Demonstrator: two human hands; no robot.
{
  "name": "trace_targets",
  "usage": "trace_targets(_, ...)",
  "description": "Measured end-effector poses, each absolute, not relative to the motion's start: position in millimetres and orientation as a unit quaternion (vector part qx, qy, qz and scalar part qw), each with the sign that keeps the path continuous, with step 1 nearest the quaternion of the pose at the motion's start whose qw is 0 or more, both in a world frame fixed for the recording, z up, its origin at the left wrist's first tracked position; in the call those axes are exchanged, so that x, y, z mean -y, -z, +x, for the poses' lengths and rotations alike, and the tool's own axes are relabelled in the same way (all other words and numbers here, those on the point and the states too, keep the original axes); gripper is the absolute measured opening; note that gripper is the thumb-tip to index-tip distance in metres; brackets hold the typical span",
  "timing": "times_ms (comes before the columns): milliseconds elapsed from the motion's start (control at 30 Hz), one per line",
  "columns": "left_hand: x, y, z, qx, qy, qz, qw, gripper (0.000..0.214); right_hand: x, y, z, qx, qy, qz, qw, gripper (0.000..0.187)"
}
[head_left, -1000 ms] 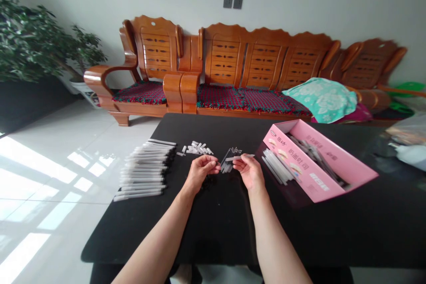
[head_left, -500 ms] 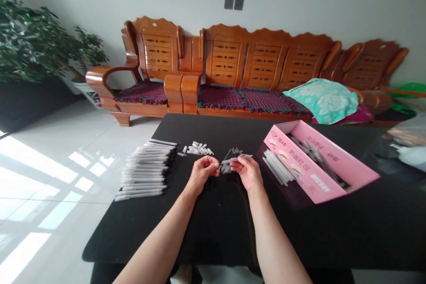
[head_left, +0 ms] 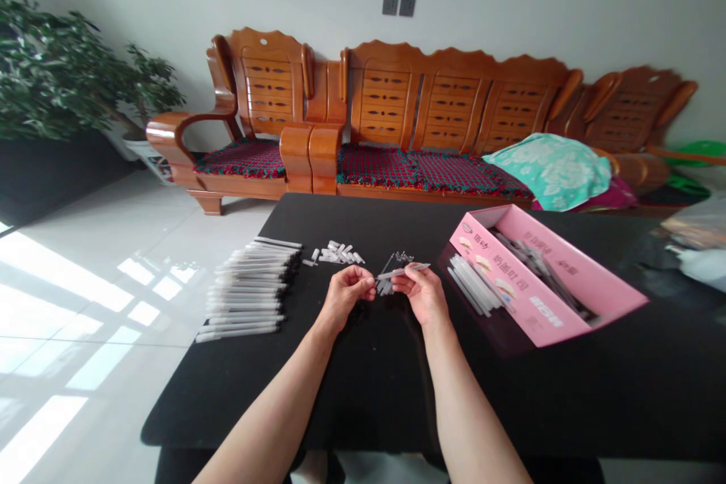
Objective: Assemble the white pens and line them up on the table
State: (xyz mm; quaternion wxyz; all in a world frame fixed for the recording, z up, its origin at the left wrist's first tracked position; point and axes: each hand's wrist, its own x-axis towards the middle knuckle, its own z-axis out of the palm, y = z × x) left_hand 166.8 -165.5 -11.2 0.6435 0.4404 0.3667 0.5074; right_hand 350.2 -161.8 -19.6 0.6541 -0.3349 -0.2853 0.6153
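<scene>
At nine o'clock, white pens point(head_left: 243, 293) reached the black tabletop's point(head_left: 371, 386) left edge; room ran toward six. The left hand point(head_left: 347, 293) had thumb and fingertips together, contents unclear. The right hand point(head_left: 424, 295) pinched a white tube point(head_left: 391, 273), a pink box point(head_left: 513, 283) near at three.

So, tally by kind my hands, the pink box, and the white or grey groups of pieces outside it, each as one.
Left hand and right hand: 2
Pink box: 1
Row of white sticks: 1
Cluster of short white pieces: 1
Bunch of thin grey sticks: 1
Bundle of pale tubes: 1
Total: 7
</scene>
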Motion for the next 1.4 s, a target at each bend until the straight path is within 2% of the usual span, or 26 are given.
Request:
trace_targets(733, 164.8, 13.0, 169.2, -0.392, -0.521, 0.451, 0.61, 0.031, 161.9, 18.2, 347.5, 0.303, -0.605, -0.354, 0.646, 0.028)
trace_targets(1000, 164.3, 13.8, 171.0, -0.397, -0.544, 0.483, 0.56, 0.031, 161.1, 18.3, 346.8, 0.291, -0.605, -0.361, 0.647, 0.03)
trace_targets(1233, 166.3, 16.8, 165.4, -0.493, -0.454, 0.578, 0.465, 0.043, 160.2, 20.6, 348.0, 0.298, -0.599, -0.359, 0.651, 0.03)
trace_targets(1400, 165.5, 17.6, 167.3, -0.485, -0.459, 0.573, 0.475, 0.034, 160.2, 21.2, 347.7, 0.302, -0.601, -0.363, 0.645, 0.03)
